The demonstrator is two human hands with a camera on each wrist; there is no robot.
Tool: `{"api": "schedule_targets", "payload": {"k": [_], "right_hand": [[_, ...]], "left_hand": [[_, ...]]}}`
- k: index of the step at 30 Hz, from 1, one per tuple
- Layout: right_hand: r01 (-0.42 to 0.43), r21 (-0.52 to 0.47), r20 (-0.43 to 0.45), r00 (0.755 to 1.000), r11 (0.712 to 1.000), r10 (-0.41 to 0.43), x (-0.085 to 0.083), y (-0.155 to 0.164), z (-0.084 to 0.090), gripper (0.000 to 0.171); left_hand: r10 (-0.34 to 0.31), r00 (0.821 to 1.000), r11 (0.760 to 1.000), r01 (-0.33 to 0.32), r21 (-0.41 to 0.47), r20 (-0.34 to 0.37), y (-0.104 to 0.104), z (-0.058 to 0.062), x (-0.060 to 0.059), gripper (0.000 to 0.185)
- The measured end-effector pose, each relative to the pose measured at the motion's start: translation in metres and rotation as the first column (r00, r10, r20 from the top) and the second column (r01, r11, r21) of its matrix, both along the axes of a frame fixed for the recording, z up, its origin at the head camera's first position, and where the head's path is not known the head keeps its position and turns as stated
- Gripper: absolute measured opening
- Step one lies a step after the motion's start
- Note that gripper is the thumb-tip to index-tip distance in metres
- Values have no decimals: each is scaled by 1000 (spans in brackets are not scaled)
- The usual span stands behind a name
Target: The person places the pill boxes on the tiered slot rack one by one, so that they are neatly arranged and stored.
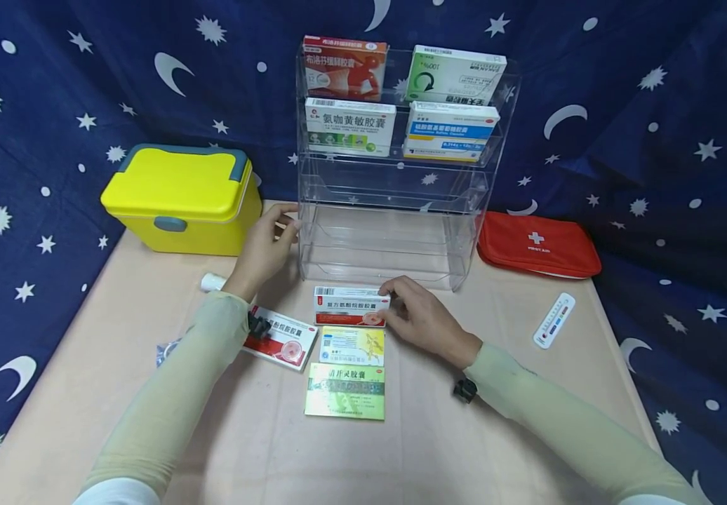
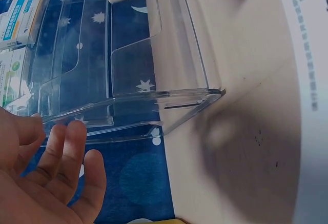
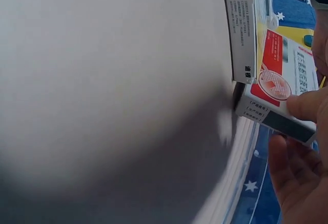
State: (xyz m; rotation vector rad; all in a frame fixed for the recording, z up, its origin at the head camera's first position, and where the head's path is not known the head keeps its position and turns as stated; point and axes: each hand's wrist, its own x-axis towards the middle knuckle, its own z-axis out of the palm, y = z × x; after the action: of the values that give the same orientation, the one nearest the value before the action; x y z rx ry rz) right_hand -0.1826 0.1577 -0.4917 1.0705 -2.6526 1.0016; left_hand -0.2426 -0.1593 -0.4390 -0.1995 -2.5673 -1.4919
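Observation:
In the head view, my left hand is at the left side of a clear acrylic display rack, fingertips right at its side panel. The left wrist view shows these fingers loosely bent beside the clear edge. My right hand pinches the right end of a red-and-white medicine box between thumb and fingers, in front of the rack. The right wrist view shows the thumb on the box's printed face. Just below it lie a yellow-and-white medicine box and a shiny green-gold one.
Another red-and-white box lies partly under my left forearm, near a white cylinder. Medicine boxes, among them a red one, fill the rack's upper tiers. A yellow case stands left; a red first-aid pouch and test strip lie right.

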Motion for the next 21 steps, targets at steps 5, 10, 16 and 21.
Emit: {"api": "schedule_targets", "payload": {"k": [5,10,16,21], "right_hand": [[-20,-55,53,998,998,23,0,3,0,33],[0,-203,114,993,979,24,-11,6,13,32],[81,-325,96,994,942,-52,-40,7,60,33],[110,-401,0,993,909,-121,-73,2,109,34]], "left_hand": [[2,1000,1000,-2,-5,2,1,2,1,35],[0,1000,1000,0,-7,8,1,2,1,35],[13,1000,1000,-13,-22,4,0,0,1,35],[6,1000,1000,-7,-27,-20,1,0,1,35]]}}
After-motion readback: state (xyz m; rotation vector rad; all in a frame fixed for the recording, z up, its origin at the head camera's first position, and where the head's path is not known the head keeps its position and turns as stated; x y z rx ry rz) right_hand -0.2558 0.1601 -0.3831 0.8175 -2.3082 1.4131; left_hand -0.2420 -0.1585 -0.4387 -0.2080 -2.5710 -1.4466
